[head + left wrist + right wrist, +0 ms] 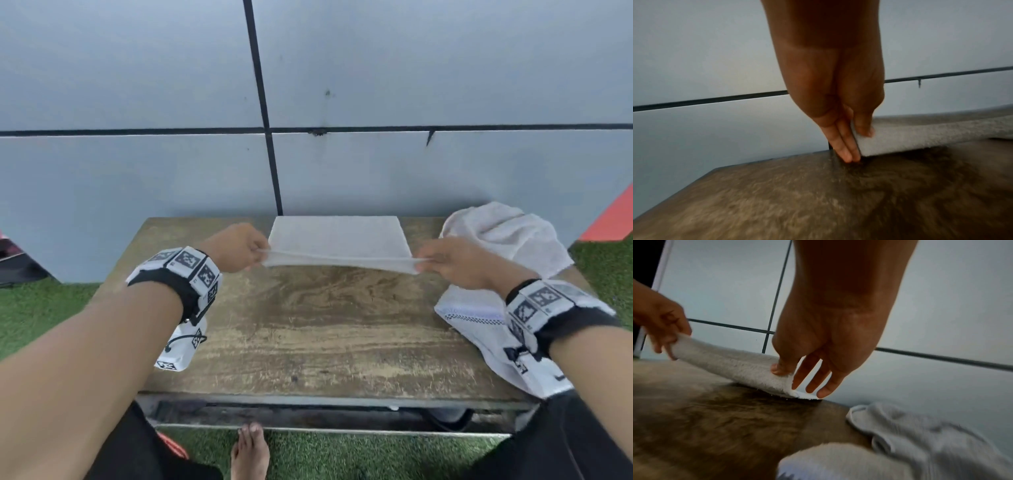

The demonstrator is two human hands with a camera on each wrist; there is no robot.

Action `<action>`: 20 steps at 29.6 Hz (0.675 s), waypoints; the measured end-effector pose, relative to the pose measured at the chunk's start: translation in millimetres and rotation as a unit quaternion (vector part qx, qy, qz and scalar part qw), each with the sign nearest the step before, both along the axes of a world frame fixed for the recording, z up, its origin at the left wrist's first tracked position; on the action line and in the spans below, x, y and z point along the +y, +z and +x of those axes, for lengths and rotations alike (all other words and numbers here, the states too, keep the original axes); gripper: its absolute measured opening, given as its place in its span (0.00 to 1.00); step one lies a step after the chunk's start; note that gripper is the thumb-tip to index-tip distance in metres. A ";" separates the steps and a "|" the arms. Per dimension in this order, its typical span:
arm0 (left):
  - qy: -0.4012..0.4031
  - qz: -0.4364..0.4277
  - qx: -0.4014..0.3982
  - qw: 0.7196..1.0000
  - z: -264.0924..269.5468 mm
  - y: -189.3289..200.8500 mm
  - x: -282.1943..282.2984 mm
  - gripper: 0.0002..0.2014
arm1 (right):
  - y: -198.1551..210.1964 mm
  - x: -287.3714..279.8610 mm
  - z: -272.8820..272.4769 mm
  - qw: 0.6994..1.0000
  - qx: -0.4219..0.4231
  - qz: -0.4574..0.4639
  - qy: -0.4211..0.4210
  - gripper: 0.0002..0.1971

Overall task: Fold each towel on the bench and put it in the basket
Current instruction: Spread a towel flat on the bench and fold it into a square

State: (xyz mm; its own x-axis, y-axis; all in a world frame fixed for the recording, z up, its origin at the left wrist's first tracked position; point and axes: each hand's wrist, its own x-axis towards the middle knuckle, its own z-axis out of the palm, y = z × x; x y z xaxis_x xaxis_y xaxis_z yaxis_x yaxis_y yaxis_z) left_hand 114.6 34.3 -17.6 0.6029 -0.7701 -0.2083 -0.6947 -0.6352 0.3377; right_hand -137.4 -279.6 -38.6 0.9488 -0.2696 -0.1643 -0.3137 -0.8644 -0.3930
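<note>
A small white towel (339,240) lies at the back middle of the wooden bench (308,325), its near edge lifted off the wood. My left hand (239,248) pinches the towel's near left corner (890,134) between thumb and fingers. My right hand (452,262) pinches the near right corner (764,374), with the other fingers (813,382) spread loosely. The towel hangs stretched between the two hands just above the bench. No basket is in view.
A heap of loose white towels (507,240) fills the bench's right side, one (479,329) draped under my right wrist. A grey tiled wall (376,102) stands right behind the bench. Green turf (34,308) lies around it, with my bare foot (250,452) below the front edge.
</note>
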 end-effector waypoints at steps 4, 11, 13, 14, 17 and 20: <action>-0.017 0.021 0.000 1.000 -22.0 0.0 12.8 0.14 | -23.0 22.0 -25.5 1.000 0.004 -0.004 -0.028 0.17; 0.029 -0.052 0.007 0.998 -39.8 6.3 29.9 0.06 | -13.0 43.5 -57.2 0.984 -0.127 0.070 -0.103 0.14; 0.041 -0.080 0.006 0.996 -50.2 8.0 31.5 0.06 | -10.4 43.6 -67.5 0.972 -0.163 0.106 -0.133 0.15; 0.047 -0.094 0.005 0.994 -55.8 8.8 31.6 0.07 | -9.5 43.6 -73.1 0.965 -0.179 0.126 -0.142 0.15; 0.062 -0.137 0.020 0.988 -71.6 11.2 32.4 0.10 | -8.1 46.6 -89.0 0.951 -0.213 0.158 -0.157 0.15; 0.083 -0.195 0.043 0.976 -85.3 16.1 35.7 0.13 | -3.3 54.7 -98.4 0.943 -0.242 0.160 -0.165 0.16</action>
